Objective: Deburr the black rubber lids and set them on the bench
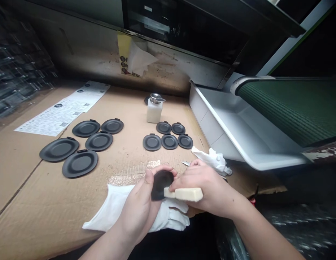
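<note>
My left hand (143, 198) is closed around a dark round lid-like piece (159, 186), held tilted near the cardboard's front edge. Pinched in my right hand (204, 184) is a cream-coloured sponge block (188, 194), its narrow end against the face of the dark piece. Beneath both hands lies a white glove (110, 207), partly covered by my left hand. Similar black pieces with small tabs lie farther off: several larger ones (81, 163) on the left and several smaller ones (169, 141) in the middle.
A pump bottle (155, 110) stands at the back. Printed label sheets (62, 110) lie at the left. To the right are crumpled white cloth (215, 160), a grey plastic bin (219, 133) and a green conveyor belt (297, 112). Clear packaging (18, 61) is stacked far left.
</note>
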The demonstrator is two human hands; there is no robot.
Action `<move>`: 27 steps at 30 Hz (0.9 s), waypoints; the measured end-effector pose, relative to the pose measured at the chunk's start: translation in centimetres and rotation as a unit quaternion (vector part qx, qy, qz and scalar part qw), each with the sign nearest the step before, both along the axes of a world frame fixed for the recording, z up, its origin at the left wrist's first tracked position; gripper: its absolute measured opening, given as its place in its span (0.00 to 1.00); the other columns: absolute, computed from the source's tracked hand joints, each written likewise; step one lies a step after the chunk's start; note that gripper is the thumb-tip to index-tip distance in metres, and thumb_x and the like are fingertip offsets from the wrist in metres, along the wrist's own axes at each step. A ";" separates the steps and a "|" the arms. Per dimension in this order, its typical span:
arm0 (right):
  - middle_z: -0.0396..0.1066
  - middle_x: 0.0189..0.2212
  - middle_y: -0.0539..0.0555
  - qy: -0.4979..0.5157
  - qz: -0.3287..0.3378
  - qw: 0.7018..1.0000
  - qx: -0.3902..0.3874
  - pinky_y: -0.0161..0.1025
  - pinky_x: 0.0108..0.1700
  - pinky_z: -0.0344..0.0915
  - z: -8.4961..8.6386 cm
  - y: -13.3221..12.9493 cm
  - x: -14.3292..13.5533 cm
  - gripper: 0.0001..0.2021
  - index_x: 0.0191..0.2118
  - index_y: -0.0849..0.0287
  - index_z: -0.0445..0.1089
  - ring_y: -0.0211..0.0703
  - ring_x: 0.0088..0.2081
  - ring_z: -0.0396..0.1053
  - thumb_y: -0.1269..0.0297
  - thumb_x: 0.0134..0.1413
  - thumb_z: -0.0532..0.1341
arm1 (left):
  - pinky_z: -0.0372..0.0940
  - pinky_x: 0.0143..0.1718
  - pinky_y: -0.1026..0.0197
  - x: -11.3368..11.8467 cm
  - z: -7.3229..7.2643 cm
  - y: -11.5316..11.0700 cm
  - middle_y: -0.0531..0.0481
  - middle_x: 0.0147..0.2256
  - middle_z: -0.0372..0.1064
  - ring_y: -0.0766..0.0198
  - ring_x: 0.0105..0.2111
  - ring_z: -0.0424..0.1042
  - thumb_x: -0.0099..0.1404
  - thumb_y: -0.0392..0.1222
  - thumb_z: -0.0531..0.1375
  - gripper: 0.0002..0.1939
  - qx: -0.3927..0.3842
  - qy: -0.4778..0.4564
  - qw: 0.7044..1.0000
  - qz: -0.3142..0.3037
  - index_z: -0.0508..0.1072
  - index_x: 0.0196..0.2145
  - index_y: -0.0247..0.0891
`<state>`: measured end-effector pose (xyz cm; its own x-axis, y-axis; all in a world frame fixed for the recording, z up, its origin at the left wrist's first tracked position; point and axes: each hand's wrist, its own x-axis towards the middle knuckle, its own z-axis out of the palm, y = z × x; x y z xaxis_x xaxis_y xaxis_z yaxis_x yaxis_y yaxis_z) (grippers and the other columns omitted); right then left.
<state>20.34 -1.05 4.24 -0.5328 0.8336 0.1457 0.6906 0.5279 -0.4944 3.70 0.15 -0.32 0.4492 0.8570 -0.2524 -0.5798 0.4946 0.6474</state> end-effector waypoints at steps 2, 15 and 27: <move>0.72 0.26 0.44 0.008 0.009 1.000 0.000 0.37 0.36 0.56 -0.2 0.2 -0.9 0.07 0.34 0.52 0.71 0.35 0.31 0.69 0.70 0.49 0.60 | 0.58 0.47 0.54 0.0 0.2 -0.1 0.44 0.37 0.70 0.54 0.44 0.65 0.64 0.50 0.50 0.18 0.005 0.017 1.000 0.000 0.73 0.37 0.35; 0.73 0.37 0.49 0.266 -0.293 0.909 0.132 0.36 0.33 0.65 -1.9 -1.5 0.0 0.11 0.41 0.54 0.68 0.39 0.35 0.71 0.68 0.50 0.62 | 0.59 0.48 0.49 -0.1 -0.4 0.2 0.41 0.38 0.71 0.53 0.42 0.68 0.65 0.50 0.47 0.20 -0.034 -0.041 0.999 0.007 0.72 0.40 0.34; 0.72 0.30 0.53 -0.065 -0.163 0.933 0.313 0.42 0.35 0.52 -3.0 -2.1 -2.5 0.10 0.40 0.61 0.70 0.38 0.28 0.65 0.73 0.54 0.54 | 0.63 0.45 0.64 0.1 -0.4 0.2 0.46 0.41 0.70 0.60 0.46 0.66 0.66 0.46 0.49 0.16 -0.028 -0.009 0.999 0.033 0.72 0.39 0.34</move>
<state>17.84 -3.11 1.28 -0.3126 0.7276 0.6106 0.8977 0.4364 -0.0605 3.76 0.35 -0.69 0.3967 0.8698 -0.2933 -0.6231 0.4898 0.6098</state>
